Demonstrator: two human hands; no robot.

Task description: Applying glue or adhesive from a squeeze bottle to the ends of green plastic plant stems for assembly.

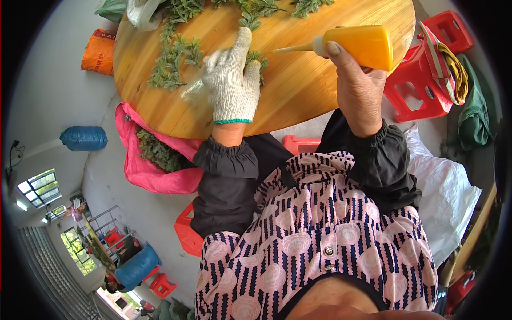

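Observation:
A white knitted glove with a green cuff covers my left hand (230, 85), palm down over the round wooden table (298, 85). Its index finger points away from me. Between that finger and the thumb shows a small green needle-leaf sprig (257, 55), pinched there and partly hidden. My bare right hand (358, 85) grips a yellow squeeze bottle (368, 47), tilted onto its side. The bottle's long thin nozzle (293, 48) points left, its tip close beside the sprig; whether they touch I cannot tell.
More green sprigs (169, 61) lie along the table's left and far side, near a clear plastic bag (143, 13). A pink sack (140, 160) of greenery sits below the left edge. Red stools (418, 85) stand at the right, above a white sack (440, 186).

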